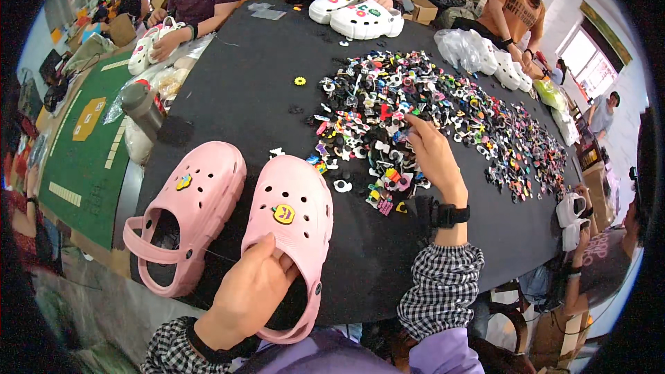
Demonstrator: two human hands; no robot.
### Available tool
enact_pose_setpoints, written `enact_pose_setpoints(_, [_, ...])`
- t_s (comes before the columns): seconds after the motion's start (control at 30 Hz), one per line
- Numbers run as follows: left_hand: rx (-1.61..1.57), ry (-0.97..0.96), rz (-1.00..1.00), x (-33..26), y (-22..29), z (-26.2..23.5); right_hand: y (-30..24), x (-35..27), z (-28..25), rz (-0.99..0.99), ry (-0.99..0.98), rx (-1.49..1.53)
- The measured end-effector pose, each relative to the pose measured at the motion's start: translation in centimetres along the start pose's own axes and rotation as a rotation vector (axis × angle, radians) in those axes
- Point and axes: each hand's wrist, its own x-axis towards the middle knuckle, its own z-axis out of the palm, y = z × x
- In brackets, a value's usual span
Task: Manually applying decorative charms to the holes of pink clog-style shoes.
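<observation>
The left hand (253, 291) hides the heel opening of the pink clog (291, 228) it grips near the desk's (228, 76) front edge, while the right hand (433, 156), fingers half-curled, touches the blurry charm pile (443, 111) mid-desk in a crowded workroom.

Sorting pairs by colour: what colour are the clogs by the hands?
Pink clogs, seen in the head view; the left hand holds one.

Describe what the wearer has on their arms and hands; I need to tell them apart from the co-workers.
Both forearms wear black-and-white checked sleeves with gathered cuffs. The right hand is bare, with a black watch at the wrist. The left hand is bare too, with a black wristband.
</observation>
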Motion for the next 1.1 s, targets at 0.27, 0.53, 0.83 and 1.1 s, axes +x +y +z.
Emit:
enact_pose_setpoints(0.27, [0.185,0.066,0.05,-2.1,0.0,0.9,-1.0,0.3,-0.6,-0.066,0.052,0.053])
enact_pose_setpoints(0.53, [-0.003,0.092,0.025,-2.1,-0.1,-0.8,-4.0,-0.8,-2.2,-0.021,-0.261,0.056])
enact_pose_setpoints(0.83, [-0.025,0.114,0.043,-1.8,0.1,-0.8,-3.3,-0.9,-1.2,0.003,-0.394,0.043])
enact_pose_setpoints(1.1, [0.006,0.073,0.074,-1.2,0.1,0.0,-2.4,-0.9,-1.5,-0.011,-0.238,0.001])
